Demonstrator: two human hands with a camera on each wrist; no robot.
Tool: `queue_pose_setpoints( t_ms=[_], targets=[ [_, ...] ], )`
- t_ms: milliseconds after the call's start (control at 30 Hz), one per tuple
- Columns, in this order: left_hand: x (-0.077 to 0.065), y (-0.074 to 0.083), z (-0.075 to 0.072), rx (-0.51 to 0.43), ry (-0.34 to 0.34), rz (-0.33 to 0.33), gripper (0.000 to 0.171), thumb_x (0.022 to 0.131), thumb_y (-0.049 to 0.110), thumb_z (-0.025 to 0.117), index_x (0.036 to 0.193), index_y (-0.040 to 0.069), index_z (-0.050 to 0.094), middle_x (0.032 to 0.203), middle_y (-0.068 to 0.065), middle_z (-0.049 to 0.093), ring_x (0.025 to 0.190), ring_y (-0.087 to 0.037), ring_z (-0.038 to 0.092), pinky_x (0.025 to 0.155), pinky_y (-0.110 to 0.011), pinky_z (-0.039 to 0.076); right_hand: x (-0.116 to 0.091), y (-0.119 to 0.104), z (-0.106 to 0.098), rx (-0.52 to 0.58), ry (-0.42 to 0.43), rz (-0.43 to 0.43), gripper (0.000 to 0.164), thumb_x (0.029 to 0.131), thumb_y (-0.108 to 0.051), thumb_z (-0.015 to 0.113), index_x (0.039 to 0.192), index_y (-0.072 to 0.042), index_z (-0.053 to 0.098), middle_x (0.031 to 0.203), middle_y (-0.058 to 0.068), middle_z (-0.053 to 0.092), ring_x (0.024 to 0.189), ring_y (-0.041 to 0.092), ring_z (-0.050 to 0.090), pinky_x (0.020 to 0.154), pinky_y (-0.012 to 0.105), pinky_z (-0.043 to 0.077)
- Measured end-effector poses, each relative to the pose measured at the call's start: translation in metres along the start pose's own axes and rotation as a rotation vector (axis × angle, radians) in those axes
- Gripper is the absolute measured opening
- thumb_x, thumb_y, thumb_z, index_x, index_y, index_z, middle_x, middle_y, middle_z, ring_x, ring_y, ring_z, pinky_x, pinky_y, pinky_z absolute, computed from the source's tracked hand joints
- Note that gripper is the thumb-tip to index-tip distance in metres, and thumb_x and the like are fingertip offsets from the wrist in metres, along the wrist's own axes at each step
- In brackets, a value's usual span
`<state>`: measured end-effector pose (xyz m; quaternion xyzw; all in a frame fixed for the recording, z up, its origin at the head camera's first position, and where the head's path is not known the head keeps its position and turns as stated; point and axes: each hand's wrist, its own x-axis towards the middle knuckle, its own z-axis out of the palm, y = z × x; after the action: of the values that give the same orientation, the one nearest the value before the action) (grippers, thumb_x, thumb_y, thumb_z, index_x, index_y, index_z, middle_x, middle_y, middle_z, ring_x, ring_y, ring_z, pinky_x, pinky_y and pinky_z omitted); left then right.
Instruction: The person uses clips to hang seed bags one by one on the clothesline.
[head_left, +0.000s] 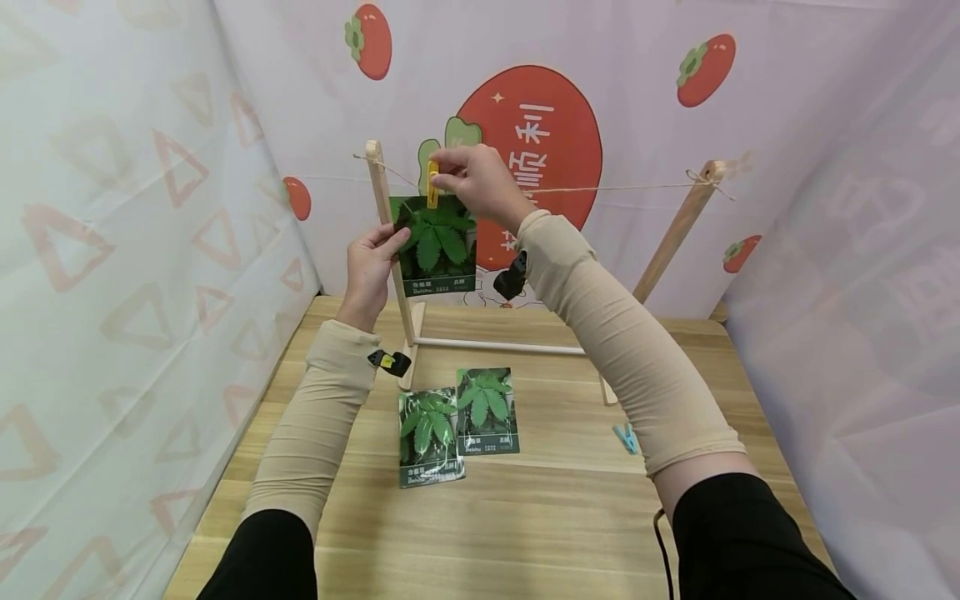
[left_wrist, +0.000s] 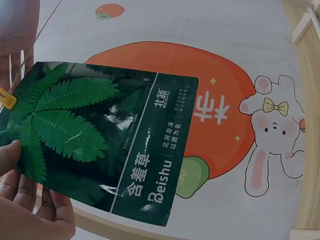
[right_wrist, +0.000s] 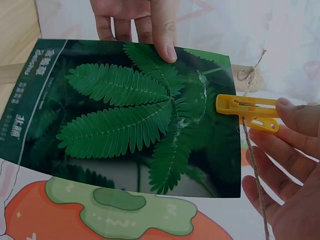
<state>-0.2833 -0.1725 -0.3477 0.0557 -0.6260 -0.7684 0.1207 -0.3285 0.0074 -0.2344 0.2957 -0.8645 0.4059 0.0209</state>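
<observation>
Pinches one green packet [head_left: 438, 250] by the left edge with the left hand [head_left: 372, 267], thumb over the front, in the upper middle of the head view. Grips one yellow clip [head_left: 432, 192] between thumb and fingers of the right hand [head_left: 483, 179], above and to the right of that packet — nearer to the top edge than the left. Lies with a long axis roughly top to bottom of the frame, under the clip and close by the string [head_left: 622, 188]. Cannot tell whether the clip bites the string too. Counted: three packets — one held, a second packet [head_left: 423, 446] and a third packet [head_left: 487, 408] touching on the counter [head_left: 562, 533], lower middle; two clips, including a blue clip [head_left: 631, 439] at lower right; one string; one wooden stand [head_left: 675, 237].
</observation>
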Motion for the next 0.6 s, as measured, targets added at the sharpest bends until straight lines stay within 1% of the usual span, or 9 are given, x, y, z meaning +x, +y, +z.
queue_pose_setpoints(
  t_ms=[100, 200, 300, 400, 467, 533, 600],
  targets=[
    [0.001, 0.000, 0.000, 0.032, 0.005, -0.013, 0.004, 0.091, 0.017, 0.069, 0.095, 0.017, 0.068, 0.092, 0.009, 0.061, 0.086, -0.006, 0.054, 0.080, -0.024, 0.041, 0.000, 0.001, 0.000, -0.013, -0.009, 0.006, 0.040, 0.097, -0.018, 0.061, 0.135, -0.007, 0.059, 0.120, 0.010, 0.067, 0.106, 0.018, 0.063, 0.090, 0.023, 0.053],
    [0.001, 0.000, -0.001, 0.059, 0.014, -0.012, 0.004, 0.092, 0.017, 0.068, 0.095, 0.017, 0.065, 0.095, 0.009, 0.061, 0.087, -0.005, 0.055, 0.082, -0.025, 0.041, 0.000, 0.003, 0.000, -0.030, -0.015, 0.008, 0.040, 0.096, -0.019, 0.062, 0.135, -0.008, 0.058, 0.121, 0.009, 0.066, 0.107, 0.017, 0.062, 0.090, 0.022, 0.053],
    [0.001, -0.001, -0.002, 0.110, 0.020, 0.012, 0.011, 0.092, 0.018, 0.068, 0.099, 0.011, 0.066, 0.095, 0.009, 0.060, 0.089, -0.004, 0.056, 0.085, -0.025, 0.043, 0.000, 0.004, 0.000, -0.035, -0.017, 0.011, 0.040, 0.096, -0.018, 0.062, 0.134, -0.007, 0.059, 0.121, 0.010, 0.066, 0.107, 0.018, 0.061, 0.090, 0.024, 0.053],
    [0.001, -0.004, -0.003, 0.180, 0.018, 0.051, 0.026, 0.093, 0.020, 0.067, 0.110, 0.001, 0.067, 0.095, 0.010, 0.059, 0.090, -0.004, 0.056, 0.093, -0.031, 0.046, 0.000, 0.007, 0.001, -0.038, -0.022, 0.017, 0.040, 0.096, -0.019, 0.062, 0.134, -0.007, 0.059, 0.121, 0.009, 0.067, 0.107, 0.018, 0.061, 0.090, 0.025, 0.053],
    [0.002, -0.007, -0.004, 0.216, 0.016, 0.073, 0.034, 0.094, 0.021, 0.066, 0.117, -0.003, 0.065, 0.096, 0.010, 0.059, 0.092, -0.004, 0.056, 0.098, -0.036, 0.046, -0.001, 0.009, 0.002, -0.044, -0.023, 0.016, 0.040, 0.097, -0.019, 0.062, 0.134, -0.008, 0.059, 0.121, 0.009, 0.067, 0.107, 0.018, 0.061, 0.090, 0.025, 0.053],
    [0.002, -0.008, -0.005, 0.240, 0.017, 0.087, 0.037, 0.095, 0.022, 0.065, 0.121, -0.004, 0.064, 0.097, 0.009, 0.059, 0.092, -0.004, 0.056, 0.100, -0.040, 0.046, -0.002, 0.011, 0.002, -0.053, -0.019, 0.008, 0.040, 0.097, -0.020, 0.062, 0.135, -0.008, 0.059, 0.121, 0.009, 0.067, 0.107, 0.018, 0.061, 0.090, 0.025, 0.052],
    [0.002, -0.010, -0.006, 0.257, 0.020, 0.098, 0.037, 0.095, 0.022, 0.065, 0.121, -0.003, 0.065, 0.099, 0.007, 0.061, 0.093, -0.005, 0.057, 0.099, -0.041, 0.047, -0.003, 0.013, 0.001, -0.073, -0.007, -0.008, 0.039, 0.097, -0.020, 0.062, 0.134, -0.008, 0.059, 0.119, 0.010, 0.067, 0.107, 0.018, 0.061, 0.091, 0.026, 0.052]
  ],
)
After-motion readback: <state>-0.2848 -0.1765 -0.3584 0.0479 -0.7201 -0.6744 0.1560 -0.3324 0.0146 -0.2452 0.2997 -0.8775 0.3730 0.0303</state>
